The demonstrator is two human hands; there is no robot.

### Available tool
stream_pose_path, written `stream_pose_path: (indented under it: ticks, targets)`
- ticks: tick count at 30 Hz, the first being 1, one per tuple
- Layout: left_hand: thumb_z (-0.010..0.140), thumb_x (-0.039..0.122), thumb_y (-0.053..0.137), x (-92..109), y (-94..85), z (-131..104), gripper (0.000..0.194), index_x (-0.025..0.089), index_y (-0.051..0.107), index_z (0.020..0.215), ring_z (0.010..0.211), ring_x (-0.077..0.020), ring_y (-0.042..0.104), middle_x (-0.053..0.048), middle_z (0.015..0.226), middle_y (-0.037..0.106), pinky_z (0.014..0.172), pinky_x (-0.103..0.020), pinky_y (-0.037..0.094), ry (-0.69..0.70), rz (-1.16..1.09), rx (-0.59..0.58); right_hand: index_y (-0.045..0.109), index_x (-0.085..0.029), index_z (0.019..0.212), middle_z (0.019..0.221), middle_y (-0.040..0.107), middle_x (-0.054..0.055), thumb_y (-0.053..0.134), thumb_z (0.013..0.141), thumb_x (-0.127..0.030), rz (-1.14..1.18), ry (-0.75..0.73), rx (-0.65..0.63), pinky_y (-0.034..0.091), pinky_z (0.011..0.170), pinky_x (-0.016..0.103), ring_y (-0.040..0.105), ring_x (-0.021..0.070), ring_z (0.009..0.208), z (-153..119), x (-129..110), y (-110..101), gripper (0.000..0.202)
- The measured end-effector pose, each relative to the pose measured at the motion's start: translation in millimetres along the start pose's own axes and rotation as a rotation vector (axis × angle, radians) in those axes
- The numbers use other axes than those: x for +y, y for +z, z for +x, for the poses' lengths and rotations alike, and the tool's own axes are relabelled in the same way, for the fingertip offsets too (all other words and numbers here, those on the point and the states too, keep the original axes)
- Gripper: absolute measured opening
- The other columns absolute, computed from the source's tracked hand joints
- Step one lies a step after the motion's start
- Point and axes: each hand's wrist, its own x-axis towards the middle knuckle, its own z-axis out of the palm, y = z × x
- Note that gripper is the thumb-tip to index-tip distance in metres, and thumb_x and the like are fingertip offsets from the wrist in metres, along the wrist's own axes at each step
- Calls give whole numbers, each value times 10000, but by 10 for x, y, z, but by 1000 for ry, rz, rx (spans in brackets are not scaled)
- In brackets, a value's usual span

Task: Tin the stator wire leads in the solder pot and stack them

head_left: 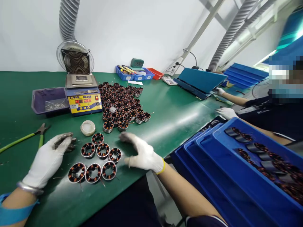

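Note:
Several wound motor stators point(103, 150), metal rings with copper coils inside, lie in a loose group on the green table between my hands. To their left is my gloved left hand point(50, 154), its darkened fingers loosely bent and apart, with nothing visible in them. Green-handled cutting pliers point(40, 134) lie just beyond that hand, one handle partly covered by it. On the right, my gloved right hand point(142, 153) is open, thumb and fingers spread beside the nearest stator point(115, 155), holding nothing. A small round whitish container point(87, 128) stands behind the group.
Many more stators point(123, 104) crowd the table beside a yellow-blue soldering station point(84, 101) and a purple tray point(50, 101). A fan point(77, 61) stands behind. Stacked blue crates point(213, 151) holding stators occupy the right, near a co-worker's gloved hands point(227, 113).

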Motion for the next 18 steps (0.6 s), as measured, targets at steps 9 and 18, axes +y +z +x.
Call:
stream_pose_path:
  ticks: [9,18]
  targets:
    - [807,469,673,24,-7,28,404,177,697,1085,904,-235,719,-60,1014,787,912,-344,559,44,-25,-40,715,-190,987,1396,568,147,751,732,-272,-579,-98,130,342,1125,631,363,405,1415,647,246,-157,270]
    - [756,467,723,153,-100,-338,564,219,624,1253,695,-179,668,-106,1184,725,546,-272,507,250,-467,27,674,-276,911,1317,630,48,788,783,-351,-157,-568,126,346,1196,545,442,305,1405,623,-742,-56,187]
